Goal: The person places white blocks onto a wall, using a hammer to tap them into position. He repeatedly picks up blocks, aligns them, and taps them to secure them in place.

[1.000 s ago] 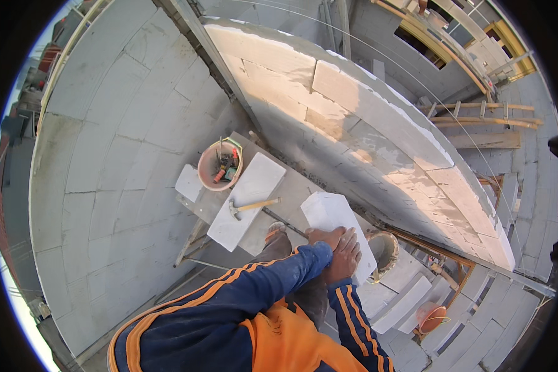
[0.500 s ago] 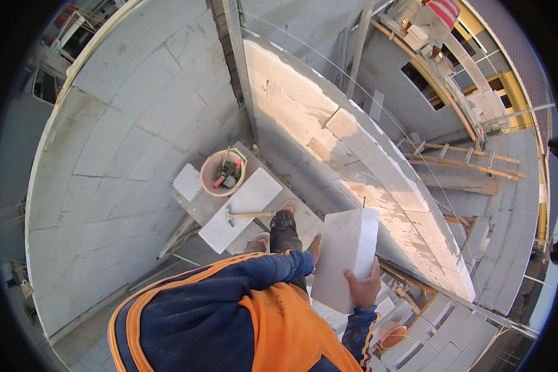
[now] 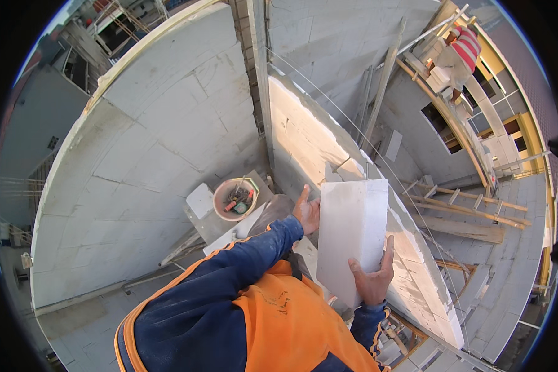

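Observation:
A pale grey-white building block (image 3: 342, 239) is held up between my two hands, tilted in front of my chest. My left hand (image 3: 307, 212) presses on its far left edge, fingers partly hidden behind it. Around its near right part, my right hand (image 3: 373, 278) grips with thumb on the broad face and fingers along the rough side. Beyond the block runs a half-height block wall (image 3: 294, 127), its top edge grey with mortar. The block overlaps this wall in view; whether they touch I cannot tell.
A bucket (image 3: 220, 202) with tools stands on the platform by the tall left wall (image 3: 149, 136), beside a loose block (image 3: 200, 200). A taut string (image 3: 328, 93) runs above the half-height wall. A ladder (image 3: 471, 201) and a co-worker (image 3: 462, 56) are at the right.
Both hands have raised the block up and away from me, closer to the half-height wall's top. My body has leaned forward, now covering the hammer and much of the platform block.

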Tool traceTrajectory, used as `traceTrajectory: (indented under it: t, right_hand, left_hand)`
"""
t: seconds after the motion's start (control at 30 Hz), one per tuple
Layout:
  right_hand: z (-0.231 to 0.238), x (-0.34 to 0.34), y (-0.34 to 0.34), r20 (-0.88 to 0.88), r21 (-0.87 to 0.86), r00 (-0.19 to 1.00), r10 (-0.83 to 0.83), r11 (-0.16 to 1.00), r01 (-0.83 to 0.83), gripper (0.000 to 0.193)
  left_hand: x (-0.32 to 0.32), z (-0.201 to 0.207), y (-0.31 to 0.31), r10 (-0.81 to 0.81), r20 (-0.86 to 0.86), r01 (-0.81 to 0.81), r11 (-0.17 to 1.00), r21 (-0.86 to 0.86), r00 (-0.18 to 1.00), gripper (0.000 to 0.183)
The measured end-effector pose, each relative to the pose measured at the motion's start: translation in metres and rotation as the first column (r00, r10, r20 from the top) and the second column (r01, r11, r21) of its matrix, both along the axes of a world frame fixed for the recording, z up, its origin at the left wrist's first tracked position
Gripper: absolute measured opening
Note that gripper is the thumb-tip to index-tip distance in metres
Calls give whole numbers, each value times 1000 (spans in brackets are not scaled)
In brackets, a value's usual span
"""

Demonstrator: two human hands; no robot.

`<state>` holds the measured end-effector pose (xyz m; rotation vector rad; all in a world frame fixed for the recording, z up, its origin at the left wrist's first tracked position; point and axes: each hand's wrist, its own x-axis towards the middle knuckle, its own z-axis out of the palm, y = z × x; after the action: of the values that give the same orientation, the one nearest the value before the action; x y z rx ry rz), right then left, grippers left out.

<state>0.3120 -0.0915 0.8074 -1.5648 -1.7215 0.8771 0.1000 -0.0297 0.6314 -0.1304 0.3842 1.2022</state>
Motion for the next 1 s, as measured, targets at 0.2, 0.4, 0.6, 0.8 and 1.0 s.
traceTrajectory:
  t: [0.2, 0.4, 0.6, 0.8, 1.0]
  right_hand:
    - [35, -33, 45, -157, 4, 984, 87, 996, -87, 102]
    - [56, -51, 59, -103, 208, 981, 167, 968, -143, 105]
    - [71, -74, 94, -2, 526, 989, 146, 841, -123, 106]
    - [81, -112, 138, -116, 579, 991, 68, 815, 12, 102]
    - [72, -146, 194, -66, 600, 997, -45, 797, 76, 92]
  left_hand:
    - [15, -6, -45, -354, 121, 372, 834, -408, 927, 70]
    - [26, 20, -16, -185, 132, 223, 891, -397, 974, 64]
    - [22, 95, -1, 188, 389, -2, 903, -430, 902, 83]
    - [0, 148, 26, -378, 390, 284, 918, 278, 840, 103]
    - [-62, 133, 76, -420, 420, 378, 907, 184, 804, 101]
